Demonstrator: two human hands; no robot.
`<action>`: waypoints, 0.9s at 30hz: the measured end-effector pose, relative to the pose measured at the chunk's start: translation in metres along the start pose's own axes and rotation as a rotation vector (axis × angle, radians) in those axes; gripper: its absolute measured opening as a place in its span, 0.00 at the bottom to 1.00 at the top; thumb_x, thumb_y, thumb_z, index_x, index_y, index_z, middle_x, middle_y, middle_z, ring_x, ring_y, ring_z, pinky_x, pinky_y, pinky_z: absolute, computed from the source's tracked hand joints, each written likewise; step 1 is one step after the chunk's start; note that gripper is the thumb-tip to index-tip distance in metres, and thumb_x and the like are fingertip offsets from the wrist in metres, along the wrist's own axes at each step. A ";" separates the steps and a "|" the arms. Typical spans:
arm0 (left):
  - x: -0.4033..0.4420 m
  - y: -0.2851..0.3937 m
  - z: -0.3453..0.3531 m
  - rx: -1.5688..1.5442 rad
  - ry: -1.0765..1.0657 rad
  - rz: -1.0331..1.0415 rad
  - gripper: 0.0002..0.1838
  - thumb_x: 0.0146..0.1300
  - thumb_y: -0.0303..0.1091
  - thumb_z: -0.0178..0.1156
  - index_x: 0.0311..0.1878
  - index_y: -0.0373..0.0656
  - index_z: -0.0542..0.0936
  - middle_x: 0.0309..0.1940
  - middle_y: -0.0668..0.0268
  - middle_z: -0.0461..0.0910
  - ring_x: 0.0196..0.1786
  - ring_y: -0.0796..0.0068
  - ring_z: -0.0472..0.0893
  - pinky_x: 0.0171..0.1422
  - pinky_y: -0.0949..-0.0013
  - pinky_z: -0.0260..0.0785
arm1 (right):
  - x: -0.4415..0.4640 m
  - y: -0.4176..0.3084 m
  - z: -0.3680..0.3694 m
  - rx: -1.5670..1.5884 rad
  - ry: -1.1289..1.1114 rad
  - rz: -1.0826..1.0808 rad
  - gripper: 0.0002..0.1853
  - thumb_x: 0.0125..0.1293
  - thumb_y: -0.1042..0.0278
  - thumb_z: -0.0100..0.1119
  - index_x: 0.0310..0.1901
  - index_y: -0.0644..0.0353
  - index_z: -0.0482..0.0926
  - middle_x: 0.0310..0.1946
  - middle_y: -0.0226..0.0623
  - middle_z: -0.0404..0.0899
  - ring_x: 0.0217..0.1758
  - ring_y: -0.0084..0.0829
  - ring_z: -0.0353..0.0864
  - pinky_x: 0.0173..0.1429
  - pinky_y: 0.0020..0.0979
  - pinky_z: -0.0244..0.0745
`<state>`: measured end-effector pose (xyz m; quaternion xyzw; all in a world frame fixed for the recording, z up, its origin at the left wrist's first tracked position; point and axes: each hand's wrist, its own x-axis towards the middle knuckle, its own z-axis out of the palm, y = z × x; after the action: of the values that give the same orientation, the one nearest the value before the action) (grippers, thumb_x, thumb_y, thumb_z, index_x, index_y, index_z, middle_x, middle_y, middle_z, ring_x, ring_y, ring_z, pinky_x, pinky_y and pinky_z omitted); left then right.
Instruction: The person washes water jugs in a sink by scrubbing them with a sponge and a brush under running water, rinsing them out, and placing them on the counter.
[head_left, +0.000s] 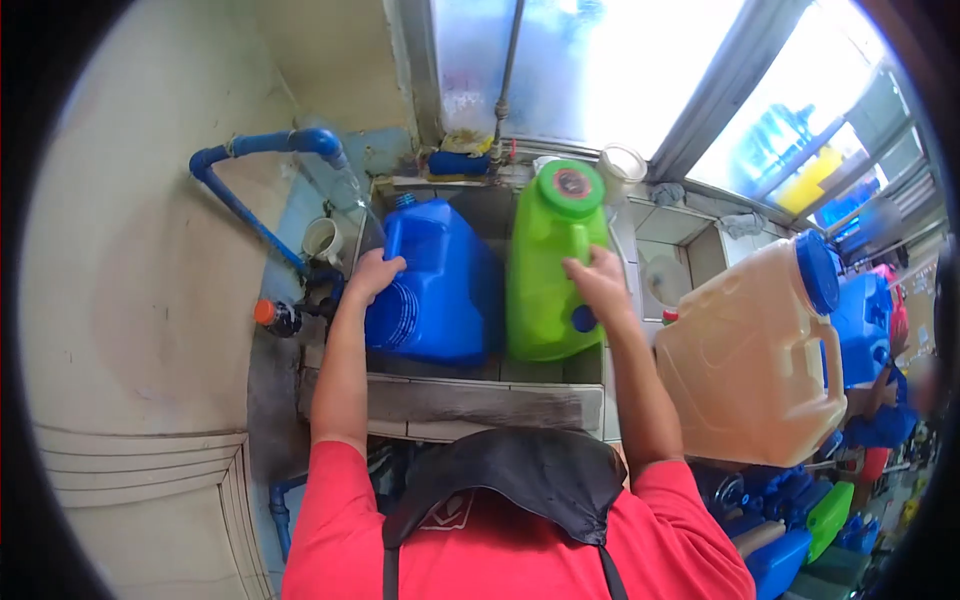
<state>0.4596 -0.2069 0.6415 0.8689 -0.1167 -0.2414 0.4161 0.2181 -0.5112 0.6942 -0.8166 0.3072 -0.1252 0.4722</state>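
Note:
My left hand (374, 277) is closed around the handle of a blue water jug (455, 290), just above its wide threaded mouth, which has no lid on it. The jug lies in a tiled sink (480, 372). Beside it on the right is a green water jug (540, 300) with a round green cap (572, 188). My right hand (602, 283) grips the lower end of this jug's handle, its fingertips partly hidden. Clear water runs from the blue pipe (265, 144) down along the left side of the blue jug.
A large peach-coloured jug (745, 360) with a blue lid stands at the right. A white mug (322, 240) and an orange-capped bottle (279, 317) are by the left wall. A whitish container (622, 168) sits behind the green jug. More jugs crowd the lower right.

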 end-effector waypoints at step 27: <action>0.044 0.015 -0.046 -0.131 0.134 0.366 0.20 0.65 0.50 0.64 0.48 0.43 0.77 0.35 0.66 0.81 0.41 0.76 0.80 0.45 0.65 0.71 | -0.041 0.010 -0.033 0.737 -0.216 -0.189 0.07 0.57 0.74 0.59 0.37 0.62 0.75 0.17 0.30 0.71 0.17 0.23 0.70 0.49 0.31 0.77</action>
<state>0.5210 -0.2037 0.6639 0.8184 -0.2289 -0.1106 0.5154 0.1655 -0.5124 0.7066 -0.6253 0.1138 -0.1834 0.7499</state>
